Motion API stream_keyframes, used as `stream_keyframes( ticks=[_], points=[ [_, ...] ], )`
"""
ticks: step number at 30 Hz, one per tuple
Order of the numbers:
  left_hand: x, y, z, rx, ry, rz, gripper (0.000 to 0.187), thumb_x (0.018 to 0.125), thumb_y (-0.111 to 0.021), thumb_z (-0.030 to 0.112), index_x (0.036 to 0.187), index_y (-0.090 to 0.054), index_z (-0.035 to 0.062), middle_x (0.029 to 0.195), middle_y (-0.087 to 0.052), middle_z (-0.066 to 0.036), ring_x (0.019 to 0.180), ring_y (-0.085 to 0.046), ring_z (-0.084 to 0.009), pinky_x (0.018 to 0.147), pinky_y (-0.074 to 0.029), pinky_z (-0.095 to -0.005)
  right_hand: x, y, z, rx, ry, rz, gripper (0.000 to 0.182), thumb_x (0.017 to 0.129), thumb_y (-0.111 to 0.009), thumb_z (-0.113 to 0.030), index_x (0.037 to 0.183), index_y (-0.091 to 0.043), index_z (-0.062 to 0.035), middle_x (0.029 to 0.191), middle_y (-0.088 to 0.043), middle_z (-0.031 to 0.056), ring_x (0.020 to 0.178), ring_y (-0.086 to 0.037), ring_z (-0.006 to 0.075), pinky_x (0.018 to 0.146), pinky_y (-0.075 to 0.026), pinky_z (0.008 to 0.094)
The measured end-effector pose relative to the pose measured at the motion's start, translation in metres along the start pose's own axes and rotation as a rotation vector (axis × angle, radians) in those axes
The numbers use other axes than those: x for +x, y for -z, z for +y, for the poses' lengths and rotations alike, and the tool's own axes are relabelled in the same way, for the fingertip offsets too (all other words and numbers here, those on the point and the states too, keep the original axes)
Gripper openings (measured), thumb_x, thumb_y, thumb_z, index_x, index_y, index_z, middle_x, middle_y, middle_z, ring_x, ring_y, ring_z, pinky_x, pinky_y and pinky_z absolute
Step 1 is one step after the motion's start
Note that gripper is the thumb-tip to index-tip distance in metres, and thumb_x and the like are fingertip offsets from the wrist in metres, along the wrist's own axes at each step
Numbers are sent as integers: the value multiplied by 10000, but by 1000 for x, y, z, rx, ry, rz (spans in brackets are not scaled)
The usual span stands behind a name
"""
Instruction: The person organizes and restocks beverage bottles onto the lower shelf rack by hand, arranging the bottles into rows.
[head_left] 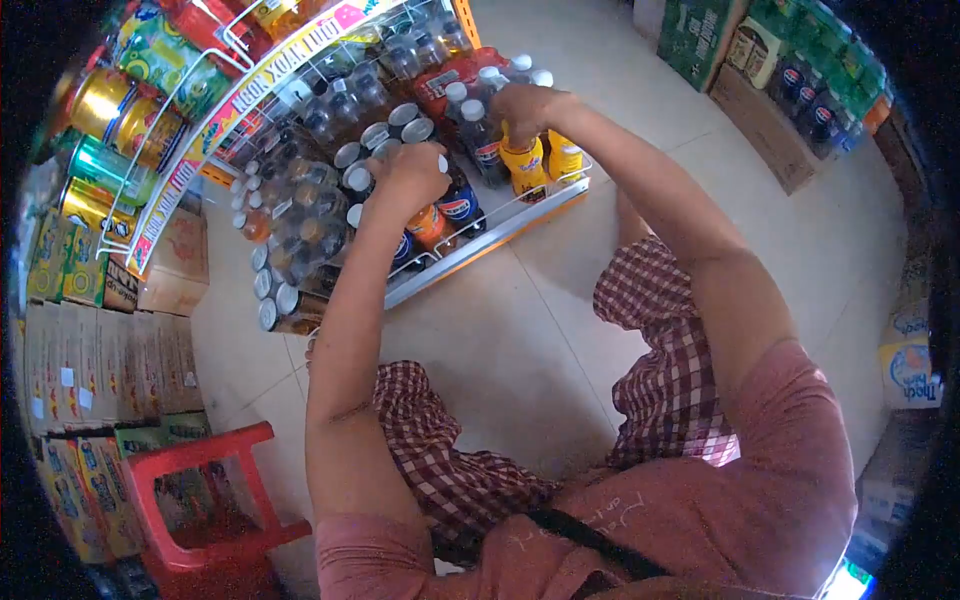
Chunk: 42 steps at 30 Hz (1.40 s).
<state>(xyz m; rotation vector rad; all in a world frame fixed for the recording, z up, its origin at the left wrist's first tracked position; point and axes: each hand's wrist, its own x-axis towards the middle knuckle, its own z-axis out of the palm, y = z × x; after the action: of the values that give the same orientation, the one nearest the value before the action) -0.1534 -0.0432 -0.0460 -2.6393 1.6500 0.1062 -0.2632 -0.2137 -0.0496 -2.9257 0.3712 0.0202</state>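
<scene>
My right hand [524, 108] is closed around the upper part of a yellow-labelled drink bottle [525, 168], which stands upright at the front of the rack's bottom shelf. A second yellow bottle [564, 158] stands just to its right. My left hand [412, 176] reaches over the bottles further left, its fingers curled down among the caps. Right below it is an orange drink bottle [431, 228], flanked by dark bottles with blue labels [460, 205]. What the left fingers grip is hidden behind the hand. A dark cola bottle with a white cap [474, 130] stands left of my right hand.
The wire display rack [490, 240] has a metal front rail and an upper shelf with cans and packets [105, 105]. At lower left stands a red plastic stool [205, 500] near stacked cartons [110, 360]. More bottle packs [810, 90] are at upper right.
</scene>
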Motion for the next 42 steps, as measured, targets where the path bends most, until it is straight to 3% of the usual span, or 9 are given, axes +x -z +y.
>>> stream_keyframes(
  ticks=[7,17,21,23,27,29,31,35,42],
  points=[
    [0,1,-11,-79,-126,-51,242,690,-636,196,932,-644,180,982,-611,-110,988,-537,-322,851,-327,-562,5,7,-39,-96,-36,84,276,682,-573,-130,939,-618,-41,936,-613,180,872,-610,295,719,-501,396],
    [-10,4,-8,-16,-111,14,312,710,-646,201,1019,-614,176,1047,-591,-93,1038,-516,-287,861,-310,-580,-20,61,-70,-165,-115,257,232,683,-585,-187,863,-642,-51,857,-632,158,824,-624,287,695,-515,376],
    [3,-12,-17,-141,-154,37,319,707,-649,201,1022,-610,169,1035,-596,-94,1032,-517,-278,870,-307,-579,4,62,-63,-367,-232,546,235,741,-574,-200,871,-589,-4,762,-595,197,733,-593,358,588,-491,408],
    [3,-9,-18,-159,-178,41,319,706,-651,207,1020,-609,169,1030,-598,-95,1028,-518,-279,871,-306,-574,-26,82,-81,-100,-135,747,153,678,-611,-164,689,-612,-11,616,-591,174,632,-616,328,514,-496,372],
    [-3,-3,-21,-123,-192,19,319,699,-658,213,1012,-611,165,1007,-605,-95,1023,-521,-276,869,-312,-532,-20,76,-84,98,-82,838,175,682,-576,-150,664,-600,22,639,-576,244,668,-617,345,603,-500,410],
    [-2,-4,-24,-115,-202,14,321,696,-661,210,1010,-612,165,1001,-606,-95,1016,-525,-276,874,-308,-522,-19,71,-99,-147,-262,941,168,680,-560,-133,653,-598,29,639,-573,246,668,-611,352,628,-497,411],
    [-3,-3,-25,-172,-229,11,318,697,-658,207,1010,-615,176,993,-608,-90,998,-534,-278,894,-294,-520,-1,66,-80,8,-46,916,167,676,-560,-134,650,-596,27,663,-578,240,666,-602,358,632,-493,410],
    [-3,-1,-26,-196,-244,-44,328,695,-660,206,1020,-613,187,997,-608,-86,991,-537,-278,902,-271,-544,-4,67,-81,65,-82,946,178,687,-567,-156,675,-590,21,697,-576,245,652,-595,359,616,-493,405],
    [-2,4,-27,-336,-303,-52,382,690,-667,215,1062,-600,153,917,-631,-102,858,-602,-247,758,-449,-354,7,53,-91,-4,-80,814,228,678,-600,-234,814,-631,-55,759,-629,151,720,-632,297,664,-509,403]
  ],
)
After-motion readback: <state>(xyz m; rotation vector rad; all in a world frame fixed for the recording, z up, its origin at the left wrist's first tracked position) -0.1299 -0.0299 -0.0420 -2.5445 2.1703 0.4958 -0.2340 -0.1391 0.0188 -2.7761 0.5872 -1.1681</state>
